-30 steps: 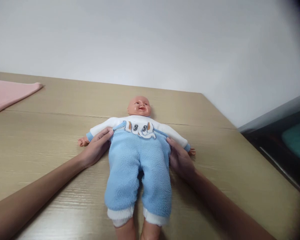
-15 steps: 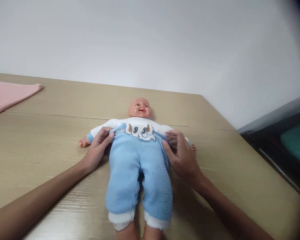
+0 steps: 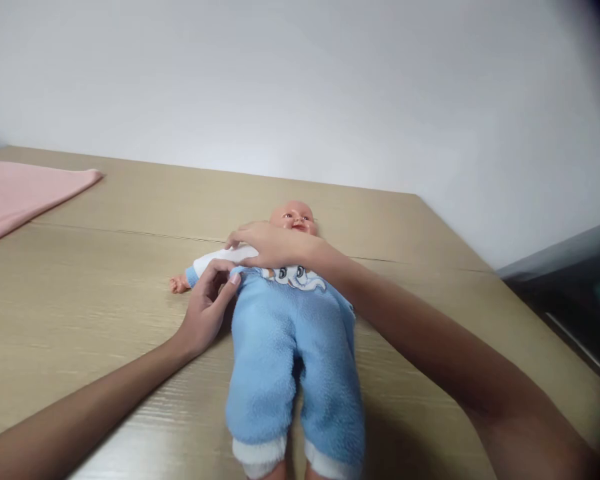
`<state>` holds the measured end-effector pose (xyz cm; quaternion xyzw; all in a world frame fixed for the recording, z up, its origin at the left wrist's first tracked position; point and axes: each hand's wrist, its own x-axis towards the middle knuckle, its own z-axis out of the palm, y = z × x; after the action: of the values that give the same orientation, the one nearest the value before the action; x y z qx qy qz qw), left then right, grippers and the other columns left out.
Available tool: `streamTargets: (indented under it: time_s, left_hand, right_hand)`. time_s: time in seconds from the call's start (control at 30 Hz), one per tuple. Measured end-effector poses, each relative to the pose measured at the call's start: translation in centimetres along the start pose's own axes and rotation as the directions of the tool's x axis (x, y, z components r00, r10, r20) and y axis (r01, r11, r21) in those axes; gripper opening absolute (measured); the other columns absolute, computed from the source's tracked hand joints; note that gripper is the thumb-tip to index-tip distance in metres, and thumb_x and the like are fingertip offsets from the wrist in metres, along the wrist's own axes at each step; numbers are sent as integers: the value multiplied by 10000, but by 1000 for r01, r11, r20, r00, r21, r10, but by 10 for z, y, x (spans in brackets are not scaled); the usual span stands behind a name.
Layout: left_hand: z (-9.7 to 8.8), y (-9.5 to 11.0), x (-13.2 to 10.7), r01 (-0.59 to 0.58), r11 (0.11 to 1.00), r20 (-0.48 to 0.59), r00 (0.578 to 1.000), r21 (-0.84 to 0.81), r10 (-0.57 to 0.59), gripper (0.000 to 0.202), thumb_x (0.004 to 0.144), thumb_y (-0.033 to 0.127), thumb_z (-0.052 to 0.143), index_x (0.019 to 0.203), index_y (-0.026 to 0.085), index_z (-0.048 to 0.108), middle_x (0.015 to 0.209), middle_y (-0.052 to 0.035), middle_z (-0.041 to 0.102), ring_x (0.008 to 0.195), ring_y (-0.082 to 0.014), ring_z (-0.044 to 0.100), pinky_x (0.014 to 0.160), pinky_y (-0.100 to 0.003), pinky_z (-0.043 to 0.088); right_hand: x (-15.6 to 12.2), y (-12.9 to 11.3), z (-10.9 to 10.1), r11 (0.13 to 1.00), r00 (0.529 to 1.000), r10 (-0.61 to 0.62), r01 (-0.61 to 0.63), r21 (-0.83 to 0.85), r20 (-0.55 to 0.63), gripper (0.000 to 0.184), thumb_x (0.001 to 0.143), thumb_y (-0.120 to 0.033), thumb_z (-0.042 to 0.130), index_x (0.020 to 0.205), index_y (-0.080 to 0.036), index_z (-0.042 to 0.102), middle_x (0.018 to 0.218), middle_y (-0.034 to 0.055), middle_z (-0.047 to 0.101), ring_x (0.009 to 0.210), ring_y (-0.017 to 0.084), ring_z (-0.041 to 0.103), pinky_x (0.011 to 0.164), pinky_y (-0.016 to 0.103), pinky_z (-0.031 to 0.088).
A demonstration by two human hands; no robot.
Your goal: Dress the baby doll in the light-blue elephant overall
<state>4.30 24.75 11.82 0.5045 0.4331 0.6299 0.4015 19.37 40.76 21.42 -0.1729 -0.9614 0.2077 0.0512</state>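
Note:
A baby doll [image 3: 290, 217] lies on its back, head toward the wall, in a white top [image 3: 213, 260] with blue cuffs and fleecy blue trousers [image 3: 265, 347]. An elephant face decorates the waist. My left hand [image 3: 213, 300] pinches the waistband's left edge between thumb and fingers. Across the doll's chest reaches my right hand [image 3: 263, 241], palm down. Its fingers are apart from the thumb and rest near the top's left shoulder. My right forearm hides the doll's right-side sleeve and part of the elephant.
The wooden table [image 3: 130, 287] meets a white wall [image 3: 280, 87] at the back. A folded pink cloth [image 3: 25, 193] lies at far left. Beyond the table's right edge is a dark object [image 3: 570, 293], only partly visible.
My right hand has left the waistband's right side and crossed the chest to the left shoulder. My left hand stays at the waistband. The view has shifted slightly left.

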Motion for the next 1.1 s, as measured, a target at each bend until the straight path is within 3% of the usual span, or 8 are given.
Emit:
streamTargets:
  time_s: [0.17,0.3,0.4,0.53,0.63,0.8,0.93,1.1]
  left_hand:
    - [1,-3,1,-21,1000,3,1000,8,21,246,1067,502,781,1031,270,709,980,-5,606,923,-210,535,864,-317,439]
    - [2,-1,1,-31,999,-1,1000,23,31,229,1070,491,776,1045,268,733,980,-17,633,946,-227,560,881,-332,451]
    - [2,0,0,-47,999,-10,999,22,47,224,1076,486,769,1046,268,726,979,-19,646,950,-230,577,888,-341,461]
    - [-2,-4,-4,-157,983,-1,988,96,157,153,1107,399,732,1030,267,725,1002,-32,676,964,-227,613,917,-355,481]
    - [-7,-11,-9,-353,906,37,934,235,354,34,1111,300,718,1105,268,728,1031,-35,701,991,-225,648,951,-375,506]
    - [-16,-24,-15,-541,687,68,807,485,587,59,1095,266,729,1154,269,731,1154,-72,679,1192,-264,641,1040,-443,549]
    - [-15,-26,-13,-622,700,28,755,351,656,114,1108,233,672,1215,271,683,1225,-83,609,1216,-256,636,1040,-453,564]
    - [-7,-24,-6,-610,770,-69,774,188,630,161,1145,195,581,1277,280,619,1196,-68,621,1124,-217,629,971,-387,552]
  right_hand:
    - [33,-8,8,967,989,127,-141,214,78,420,791,15,789,1137,-217,846,1187,32,847,1124,278,765,1053,408,559]
    - [36,-17,13,969,986,149,-160,190,71,351,813,-3,814,1063,-247,847,1026,-13,841,986,258,758,967,373,560]
    - [30,-20,13,978,989,150,-151,147,18,265,868,-61,822,1069,-233,809,1084,13,830,1019,268,747,945,354,548]
    - [15,-17,7,989,986,104,-88,122,-130,320,958,-111,698,1263,-207,717,1228,73,788,1087,266,722,937,355,532]
    - [1,-10,1,965,968,53,14,262,-245,405,906,-63,597,1272,-214,679,1181,35,756,1064,231,700,938,331,518]
    - [-16,1,-4,869,970,25,99,485,-243,529,750,-46,532,1216,-246,683,1132,4,726,1055,218,667,974,335,516]
    - [-21,1,-3,848,970,2,128,514,-244,527,685,-61,526,1138,-239,728,1100,10,748,1035,223,677,969,346,522]
    - [-23,0,5,909,953,-29,151,388,-303,469,732,-54,560,1113,-233,767,1123,17,774,1050,227,695,976,343,521]
